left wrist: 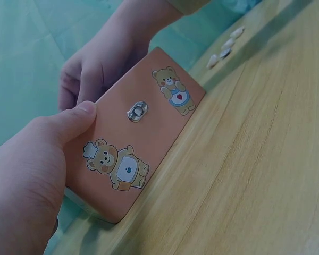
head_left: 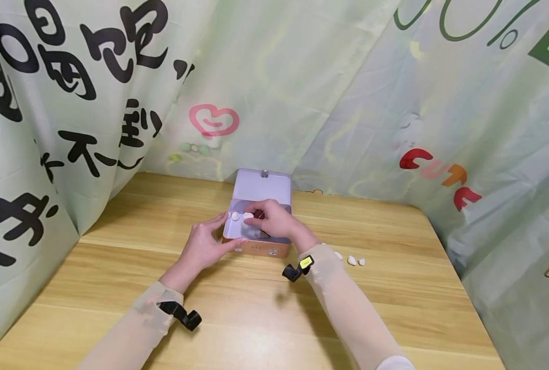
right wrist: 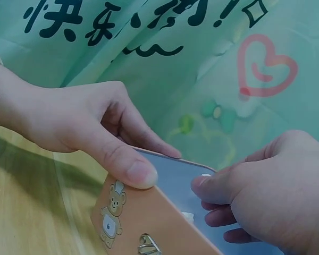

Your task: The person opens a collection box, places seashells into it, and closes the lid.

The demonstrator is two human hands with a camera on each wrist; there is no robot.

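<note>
An orange tin box [head_left: 256,248] with printed bears and a metal clasp [left wrist: 137,111] stands on the table, its lilac lid [head_left: 261,186] tipped back. My left hand [head_left: 205,243] grips the box's left end, thumb on the front face and fingers at the far side. Over the box's inside, my right hand [head_left: 274,220] pinches a small white shell-like piece [right wrist: 206,175] between thumb and fingertips. Another white piece [head_left: 235,216] lies inside near the left wall. The right hand hides part of the interior.
Several small white pieces [head_left: 352,260] lie in a row on the wooden table [head_left: 237,318], right of the box and partly behind the right sleeve. A printed curtain [head_left: 274,92] hangs along the table's back and sides.
</note>
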